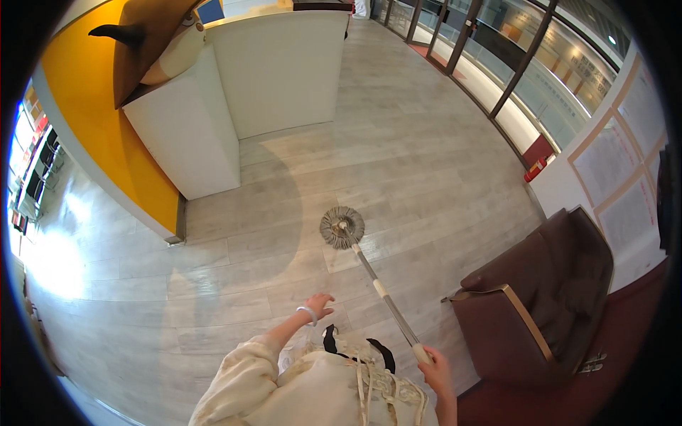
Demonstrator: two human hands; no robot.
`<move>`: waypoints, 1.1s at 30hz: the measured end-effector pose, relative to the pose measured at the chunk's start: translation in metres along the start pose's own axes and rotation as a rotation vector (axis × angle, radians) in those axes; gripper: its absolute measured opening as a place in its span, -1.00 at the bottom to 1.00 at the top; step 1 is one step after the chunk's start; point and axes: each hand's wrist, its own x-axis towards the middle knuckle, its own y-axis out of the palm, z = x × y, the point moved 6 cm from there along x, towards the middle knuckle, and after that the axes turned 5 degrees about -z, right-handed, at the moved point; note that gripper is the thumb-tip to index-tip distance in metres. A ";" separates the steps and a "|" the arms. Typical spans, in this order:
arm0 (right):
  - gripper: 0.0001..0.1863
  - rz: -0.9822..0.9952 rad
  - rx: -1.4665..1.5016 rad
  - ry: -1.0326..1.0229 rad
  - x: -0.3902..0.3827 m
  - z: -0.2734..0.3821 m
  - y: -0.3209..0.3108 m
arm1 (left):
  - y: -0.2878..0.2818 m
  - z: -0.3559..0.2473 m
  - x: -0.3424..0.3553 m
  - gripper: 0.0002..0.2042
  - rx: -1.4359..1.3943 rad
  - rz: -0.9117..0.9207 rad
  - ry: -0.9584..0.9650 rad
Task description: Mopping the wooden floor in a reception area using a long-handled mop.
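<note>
A mop (405,328) with a long grey and white handle slants from the lower right up to the middle of the floor. Its round, grey, stringy mop head (330,228) lies flat on the pale wooden floor (398,170). Wrapped round the white grip at the near end of the handle is my right hand (435,370). My left hand (320,306) hangs free above the floor, left of the handle, fingers apart and holding nothing. A pale bracelet (307,315) circles my left wrist.
At the right stands a dark brown armchair (508,326), with a red fire extinguisher (535,169) beyond it. A white counter (280,78) and a yellow wall (117,117) rise at the far left. Glass doors (490,57) line the far right.
</note>
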 end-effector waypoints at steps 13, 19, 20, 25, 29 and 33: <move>-0.49 -0.053 -0.148 -0.367 0.185 0.102 0.069 | -0.019 0.081 -0.026 -0.68 -0.400 -0.308 -0.276; -0.51 -0.050 -0.178 -0.478 0.365 0.164 0.126 | -0.054 0.078 -0.024 -0.72 -0.412 -0.523 -0.322; -0.51 -0.031 -0.175 -0.495 0.392 0.178 0.137 | -0.059 0.079 -0.023 -0.72 -0.409 -0.543 -0.339; -0.54 -0.113 -0.221 -0.598 0.533 0.231 0.164 | -0.077 0.085 0.004 -0.74 -0.510 -0.634 -0.497; -0.66 0.052 -0.194 -0.406 0.583 0.322 0.191 | -0.099 0.067 0.022 -0.74 -0.549 -0.722 -0.594; -0.74 0.026 -0.232 -0.426 0.679 0.359 0.188 | -0.133 0.046 0.069 -0.73 -0.539 -0.739 -0.594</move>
